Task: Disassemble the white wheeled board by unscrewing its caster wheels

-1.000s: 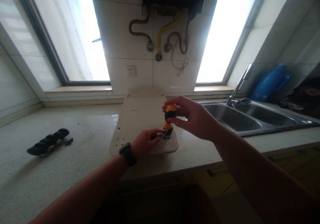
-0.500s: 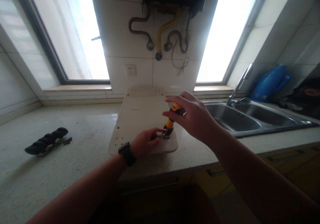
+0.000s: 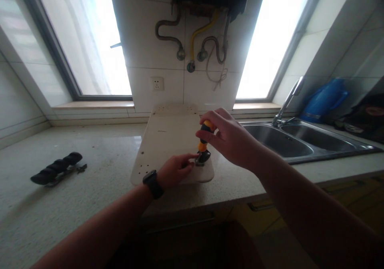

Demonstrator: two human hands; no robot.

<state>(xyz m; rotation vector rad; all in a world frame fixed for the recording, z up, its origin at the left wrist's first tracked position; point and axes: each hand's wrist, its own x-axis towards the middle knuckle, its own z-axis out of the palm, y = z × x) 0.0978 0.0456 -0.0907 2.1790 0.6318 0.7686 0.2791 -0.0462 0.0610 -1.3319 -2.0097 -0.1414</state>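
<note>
A pale board point(image 3: 174, 141) with small holes near its corners lies flat on the counter. At its near right corner sits a small caster point(image 3: 205, 155) with a dark wheel and a metal plate. My left hand point(image 3: 177, 169), a black watch on its wrist, reaches in from the left; its index finger and thumb close around the caster's plate. My right hand point(image 3: 228, 135) grips a yellow and black screwdriver point(image 3: 203, 145) by the handle from above. The screwdriver stands nearly upright over the caster, its tip too small to make out.
On the left of the speckled counter point(image 3: 105, 197) lies a black ribbed object point(image 3: 58, 168) with metal parts beside it. A steel double sink point(image 3: 279, 141) with a faucet point(image 3: 289, 101) is at right, a blue jug point(image 3: 325, 100) behind it. A wall socket point(image 3: 157, 83) and pipes are at the back.
The fingers of my right hand, spread around the screwdriver handle before, now wrap it. The screwdriver stands a little more upright. My left hand stays at the caster.
</note>
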